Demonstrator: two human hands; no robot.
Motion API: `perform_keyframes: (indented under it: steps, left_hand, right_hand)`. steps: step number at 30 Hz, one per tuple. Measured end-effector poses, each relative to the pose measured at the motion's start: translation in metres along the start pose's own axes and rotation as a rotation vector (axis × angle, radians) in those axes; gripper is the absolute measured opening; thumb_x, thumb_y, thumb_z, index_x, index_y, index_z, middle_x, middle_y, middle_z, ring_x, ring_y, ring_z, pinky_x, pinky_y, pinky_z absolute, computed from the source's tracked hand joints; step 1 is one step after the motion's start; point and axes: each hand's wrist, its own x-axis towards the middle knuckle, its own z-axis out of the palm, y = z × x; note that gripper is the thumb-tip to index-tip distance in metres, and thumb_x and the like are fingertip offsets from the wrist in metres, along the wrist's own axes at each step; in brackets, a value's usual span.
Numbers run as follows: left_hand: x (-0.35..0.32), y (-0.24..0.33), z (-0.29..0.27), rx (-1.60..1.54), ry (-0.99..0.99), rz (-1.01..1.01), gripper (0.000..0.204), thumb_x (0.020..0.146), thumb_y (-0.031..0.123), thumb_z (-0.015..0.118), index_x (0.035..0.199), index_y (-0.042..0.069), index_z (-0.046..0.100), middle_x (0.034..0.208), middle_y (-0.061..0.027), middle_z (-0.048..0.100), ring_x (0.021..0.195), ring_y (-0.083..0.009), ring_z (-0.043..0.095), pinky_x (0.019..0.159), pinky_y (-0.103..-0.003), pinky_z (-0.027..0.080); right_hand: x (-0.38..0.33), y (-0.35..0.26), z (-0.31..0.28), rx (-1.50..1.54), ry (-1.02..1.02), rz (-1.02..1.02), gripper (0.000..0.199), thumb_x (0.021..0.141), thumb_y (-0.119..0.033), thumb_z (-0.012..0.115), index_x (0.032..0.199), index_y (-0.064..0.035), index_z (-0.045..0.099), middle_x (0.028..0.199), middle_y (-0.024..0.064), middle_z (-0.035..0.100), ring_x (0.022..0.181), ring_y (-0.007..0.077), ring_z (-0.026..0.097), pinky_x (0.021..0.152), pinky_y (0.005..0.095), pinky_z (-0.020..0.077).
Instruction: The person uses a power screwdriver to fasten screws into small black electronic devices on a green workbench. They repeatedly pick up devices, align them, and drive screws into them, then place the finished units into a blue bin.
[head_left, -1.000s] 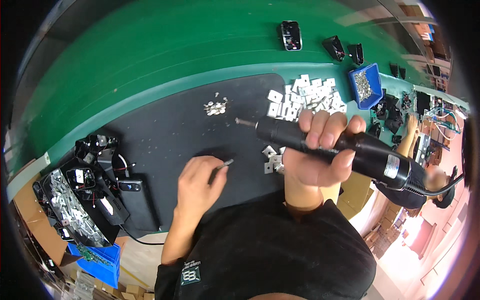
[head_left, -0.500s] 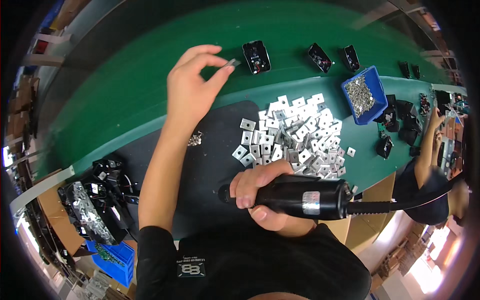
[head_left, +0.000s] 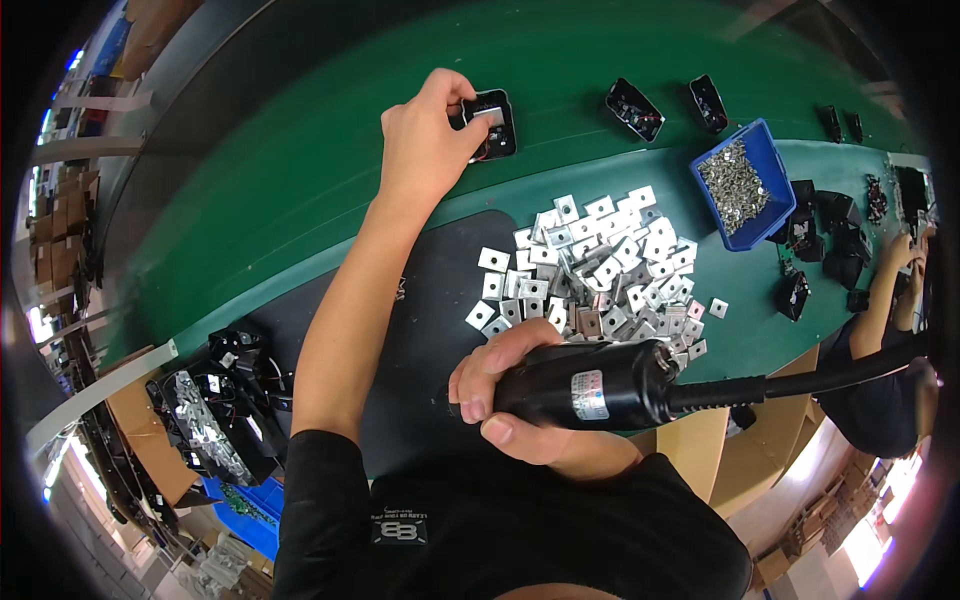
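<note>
My left hand (head_left: 428,140) reaches to a black plastic housing (head_left: 507,140) on the green belt, its fingertips at the housing's left side. Between thumb and fingers, partly covered, is a small silver metal plate (head_left: 489,116), lying in the housing's opening. A bit of red wire shows by the housing's lower edge. My right hand (head_left: 510,390) is wrapped round a black electric screwdriver (head_left: 560,385), held level above the dark mat, its cable running off to the right. Beyond the screwdriver lies a heap of silver square plates with holes (head_left: 610,260).
Two more open housings (head_left: 635,110) sit on the belt (head_left: 300,130). A blue bin (head_left: 745,240) of small metal parts stands right of the heap. Black parts (head_left: 235,390) are piled at the left. A co-worker's arm (head_left: 885,290) is at the far right.
My left hand has moved forward and right, bringing the metal plate from beside the housing into it. The right hand still holds the screwdriver in about the same place.
</note>
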Motion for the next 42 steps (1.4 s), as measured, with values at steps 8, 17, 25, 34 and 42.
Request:
perform_keyframes:
  steps: [8, 17, 25, 34, 42]
  left_hand:
    - [-0.009, 0.006, -0.039, -0.132, -0.063, -0.065, 0.025, 0.075, 0.011, 0.071, 0.099, 0.003, 0.067, 0.083, -0.0081, 0.067, 0.074, -0.0152, 0.061, 0.071, -0.027, 0.048]
    - [-0.199, -0.017, -0.151, 0.125, 0.134, -0.180, 0.026, 0.072, 0.000, 0.069, 0.098, 0.001, 0.067, 0.098, -0.0115, 0.067, 0.092, -0.0204, 0.063, 0.085, -0.029, 0.047]
    - [-0.257, -0.040, -0.130, -0.053, 0.033, -0.195, 0.032, 0.069, 0.010, 0.071, 0.100, 0.004, 0.065, 0.104, -0.0089, 0.064, 0.098, -0.0281, 0.058, 0.087, -0.037, 0.041]
    - [-0.273, -0.031, -0.135, -0.031, 0.131, 0.140, 0.035, 0.060, 0.019, 0.079, 0.092, 0.009, 0.070, 0.090, -0.0019, 0.065, 0.084, -0.0202, 0.057, 0.076, -0.034, 0.037]
    - [-0.282, -0.045, -0.133, -0.168, 0.222, 0.101, 0.023, 0.061, 0.017, 0.080, 0.081, 0.010, 0.072, 0.073, 0.0007, 0.065, 0.071, -0.0166, 0.058, 0.071, -0.031, 0.036]
  right_hand:
    - [0.001, 0.007, 0.002, 0.129, -0.015, -0.039, 0.042, 0.075, 0.004, 0.066, 0.110, -0.0035, 0.044, 0.080, 0.0053, 0.057, 0.077, 0.0152, 0.058, 0.079, 0.0332, 0.0482]
    - [-0.001, 0.012, 0.011, 0.064, 0.097, -0.110, 0.045, 0.076, -0.017, 0.075, 0.106, -0.0096, 0.042, 0.072, 0.0042, 0.054, 0.065, 0.0169, 0.053, 0.069, 0.0347, 0.0449]
    - [0.016, 0.028, 0.017, -0.019, -0.150, -0.227, 0.044, 0.083, -0.028, 0.066, 0.119, -0.0100, 0.048, 0.077, -0.0022, 0.047, 0.067, 0.0094, 0.045, 0.067, 0.0279, 0.0364]
    - [0.020, 0.033, 0.058, 0.012, -0.268, -0.184, 0.041, 0.083, -0.026, 0.067, 0.116, -0.0102, 0.048, 0.078, -0.0029, 0.049, 0.067, 0.0090, 0.048, 0.074, 0.0281, 0.0394]
    - [0.021, 0.046, 0.071, 0.038, -0.288, -0.127, 0.041, 0.083, -0.025, 0.067, 0.116, -0.0097, 0.047, 0.078, -0.0024, 0.050, 0.068, 0.0090, 0.048, 0.073, 0.0279, 0.0390]
